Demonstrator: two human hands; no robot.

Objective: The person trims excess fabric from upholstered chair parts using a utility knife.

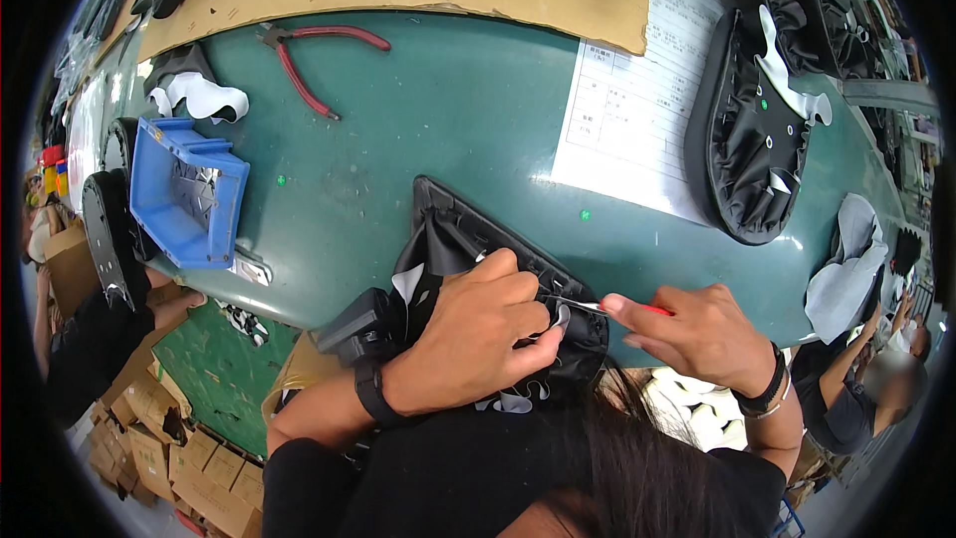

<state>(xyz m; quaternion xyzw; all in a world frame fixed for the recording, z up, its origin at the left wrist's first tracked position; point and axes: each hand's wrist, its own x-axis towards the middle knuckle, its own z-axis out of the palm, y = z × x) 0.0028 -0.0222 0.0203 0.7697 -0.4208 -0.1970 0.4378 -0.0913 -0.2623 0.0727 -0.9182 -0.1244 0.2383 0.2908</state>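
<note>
I see left hand (478, 334) clamped flat on black cover (468, 259) at bench (428, 130) near edge; right hand (697, 334) pinches red-handled tool (607, 308), tip at cover. Mid-bench open.

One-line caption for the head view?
Left hand presses a black cover on the green table; right hand holds a red-handled tool.

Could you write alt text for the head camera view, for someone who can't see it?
A person's left hand presses a black fabric-covered part on a green table while the right hand works a red-handled tool into it. Red pliers and a blue bin lie nearby.
</note>
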